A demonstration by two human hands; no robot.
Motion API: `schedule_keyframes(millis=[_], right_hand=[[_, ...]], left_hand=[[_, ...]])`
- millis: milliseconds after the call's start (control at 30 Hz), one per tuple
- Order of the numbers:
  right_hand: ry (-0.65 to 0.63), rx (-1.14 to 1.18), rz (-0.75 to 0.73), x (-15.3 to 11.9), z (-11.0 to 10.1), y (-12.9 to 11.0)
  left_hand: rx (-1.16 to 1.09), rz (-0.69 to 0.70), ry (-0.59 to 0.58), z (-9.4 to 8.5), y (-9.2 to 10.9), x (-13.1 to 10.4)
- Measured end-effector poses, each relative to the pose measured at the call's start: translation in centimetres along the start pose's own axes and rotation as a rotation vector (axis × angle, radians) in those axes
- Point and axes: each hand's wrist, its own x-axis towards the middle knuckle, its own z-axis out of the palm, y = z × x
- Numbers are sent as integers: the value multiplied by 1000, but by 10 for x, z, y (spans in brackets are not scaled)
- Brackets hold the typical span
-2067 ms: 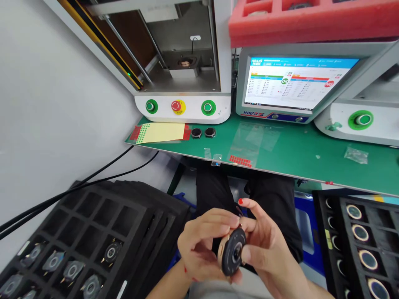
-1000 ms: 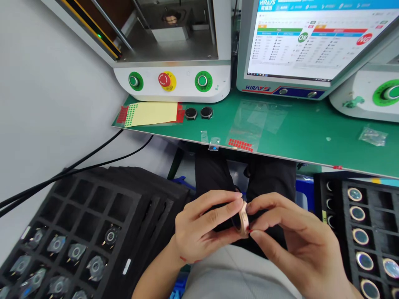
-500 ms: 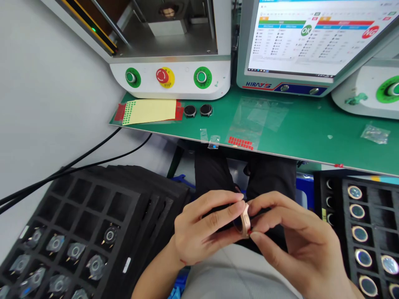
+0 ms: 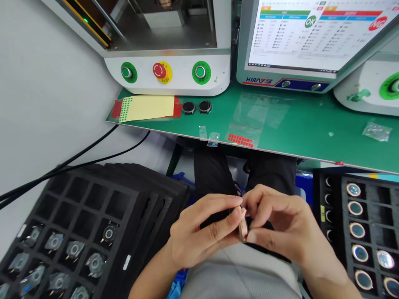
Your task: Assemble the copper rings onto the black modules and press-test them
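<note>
Over my lap, my left hand [image 4: 202, 230] grips a rose-gold round watch case [image 4: 243, 226], its fingers along one face and the case turned edge-on. My right hand [image 4: 280, 222] is closed at the other side of the case, with the thumb at its lower edge and the fingers at its upper part. A small dark red spot shows on the case edge beside the right thumb. My fingers hide much of the case's faces.
At the left, a black foam tray [image 4: 84, 189] holds several wrapped watch parts; another black tray [image 4: 378, 230] at the right holds rose-gold watch cases. Two dark watches [image 4: 188, 108] and a yellow sticker sheet [image 4: 148, 109] lie on the green bench [image 4: 299, 128], below a machine and monitor [image 4: 293, 37].
My right fingers have shifted left and up, closer around the watch case. The case has turned slightly in my left hand, and the camera view has moved a little.
</note>
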Motion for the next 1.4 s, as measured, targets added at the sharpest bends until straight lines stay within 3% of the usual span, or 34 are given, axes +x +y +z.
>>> schedule_keyframes(millis=[100, 167, 300, 367, 467, 633, 900, 1200, 1400], right_hand=[[25, 181, 81, 8, 3, 12], [59, 249, 94, 11, 6, 17], [173, 280, 18, 10, 3, 16], [250, 267, -8, 7, -2, 14], [331, 252, -21, 4, -8, 16], [337, 147, -125, -6, -3, 31], [289, -77, -265, -14, 8, 40], [312, -223, -284, -8, 17, 42], [370, -263, -195, -7, 24, 38]], left_hand=[[-118, -42, 75, 9, -9, -5], [-329, -189, 156, 16, -14, -7], [-964, -578, 264, 25, -16, -3], [-1203, -693, 287, 26, -15, -1], [-1341, -780, 307, 26, -12, 1], [-1253, -777, 337, 30, -8, 0], [-990, -769, 491, 36, -5, -5], [-1025, -720, 402, 37, -4, -9], [-919, -639, 358, 43, 3, -14]])
